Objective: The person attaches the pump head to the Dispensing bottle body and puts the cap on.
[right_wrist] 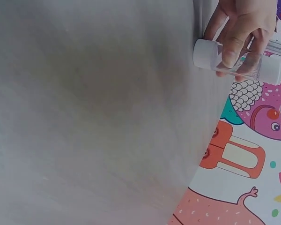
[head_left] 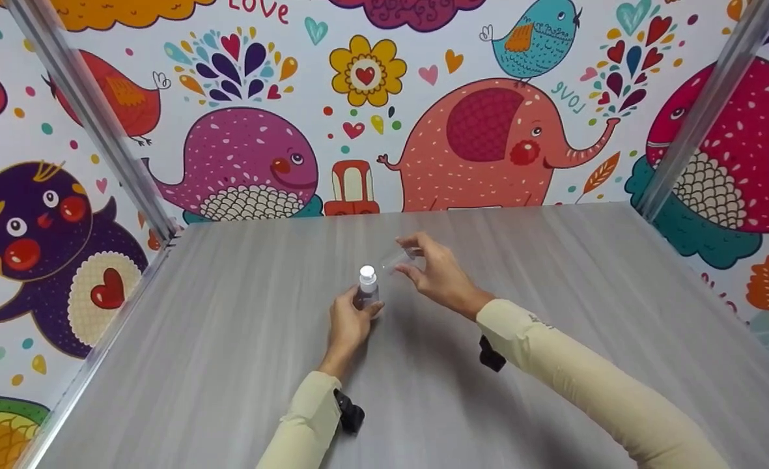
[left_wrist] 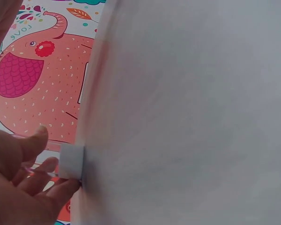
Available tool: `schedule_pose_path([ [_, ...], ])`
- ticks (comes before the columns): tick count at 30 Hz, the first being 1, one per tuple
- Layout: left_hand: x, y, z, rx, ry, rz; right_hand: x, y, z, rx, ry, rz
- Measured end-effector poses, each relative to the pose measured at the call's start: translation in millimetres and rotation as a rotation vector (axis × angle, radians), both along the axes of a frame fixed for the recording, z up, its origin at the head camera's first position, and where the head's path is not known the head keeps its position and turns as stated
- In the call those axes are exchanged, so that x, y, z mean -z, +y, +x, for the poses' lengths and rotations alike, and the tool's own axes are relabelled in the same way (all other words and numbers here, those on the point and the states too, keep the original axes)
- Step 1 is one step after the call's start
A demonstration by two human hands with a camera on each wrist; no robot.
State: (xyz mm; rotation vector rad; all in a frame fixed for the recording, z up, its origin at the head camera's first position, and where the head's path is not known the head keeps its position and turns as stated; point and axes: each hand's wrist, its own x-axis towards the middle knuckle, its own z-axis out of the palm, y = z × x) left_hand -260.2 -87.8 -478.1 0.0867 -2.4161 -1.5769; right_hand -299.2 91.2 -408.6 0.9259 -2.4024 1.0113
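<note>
My left hand (head_left: pixel 349 322) grips a small clear bottle (head_left: pixel 368 296) with a white pump top (head_left: pixel 367 272), upright at the middle of the table. In the right wrist view, the thumb of this left hand (right_wrist: pixel 250 23) lies across the bottle's clear side, above a white base (right_wrist: pixel 205 54). The same white base (left_wrist: pixel 71 161) shows in the left wrist view, down at table level. To the right of the pump top and a little higher, my right hand (head_left: pixel 444 277) pinches a clear cap (head_left: pixel 395 260), tilted and apart from the bottle.
The grey wood-grain table (head_left: pixel 228 339) runs back to a wall (head_left: pixel 371 130) printed with cartoon animals. Metal posts rise at the left (head_left: pixel 91 117) and right (head_left: pixel 710 111) back corners. Small black wrist cameras hang from both cream sleeves (head_left: pixel 573 365).
</note>
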Motion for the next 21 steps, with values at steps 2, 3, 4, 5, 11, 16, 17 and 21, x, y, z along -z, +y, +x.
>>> schedule_pose_path([
  [2, 0.1, -0.2, 0.1, 0.000, 0.000, -0.001, -0.6, -2.5, -0.3, -0.010, 0.019, -0.002],
  [3, 0.2, -0.4, 0.1, 0.000, 0.002, -0.002, -0.7, -3.8, -0.3, -0.014, 0.025, -0.004],
  [4, 0.1, -0.5, 0.2, 0.001, 0.001, 0.000, -0.8, -5.3, -0.2, -0.021, 0.031, -0.009],
  [5, -0.1, -0.6, 0.4, 0.001, 0.000, 0.003, -0.8, -6.8, -0.1, -0.024, 0.033, -0.011],
  [11, -0.7, -0.2, 0.7, 0.013, 0.000, 0.026, -1.6, -15.8, 0.8, -0.017, 0.020, -0.034],
  [16, 0.2, 0.1, -1.1, 0.017, 0.003, 0.027, -2.5, -19.9, 1.7, -0.013, 0.021, -0.042],
  [17, 0.4, 0.2, -1.4, 0.013, 0.008, 0.019, -2.6, -20.4, 1.8, -0.019, 0.027, -0.040],
  [21, 1.7, 0.2, -2.7, -0.003, 0.038, -0.018, -3.7, -22.7, 1.9, -0.049, 0.041, -0.041],
])
